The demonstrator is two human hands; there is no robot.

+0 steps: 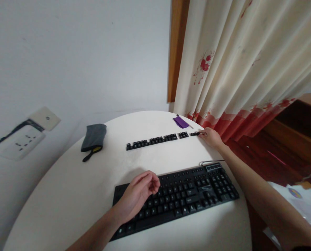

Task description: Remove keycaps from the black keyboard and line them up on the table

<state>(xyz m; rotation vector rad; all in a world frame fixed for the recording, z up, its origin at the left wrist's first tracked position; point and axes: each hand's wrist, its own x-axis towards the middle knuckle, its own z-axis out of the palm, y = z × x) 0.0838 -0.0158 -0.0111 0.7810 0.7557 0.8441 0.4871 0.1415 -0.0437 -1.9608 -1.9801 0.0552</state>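
Observation:
A black keyboard [186, 197] lies at the near side of a round white table [66, 195]. My left hand [139, 193] rests over the keyboard's left part, fingers loosely curled, nothing visible in it. Farther back, a row of removed black keycaps [151, 141] stretches across the table, with two short groups of keycaps [183, 135] to its right. My right hand [210, 137] reaches to the row's far right end, fingertips touching the last small group of keycaps [195, 133].
A grey pouch with a yellow edge [94, 138] lies at the table's back left. A purple cloth [180, 122] with a thin stick sits near the curtain [244, 69]. A wall socket [20, 141] is on the left wall. Dark wooden furniture [288, 139] stands on the right.

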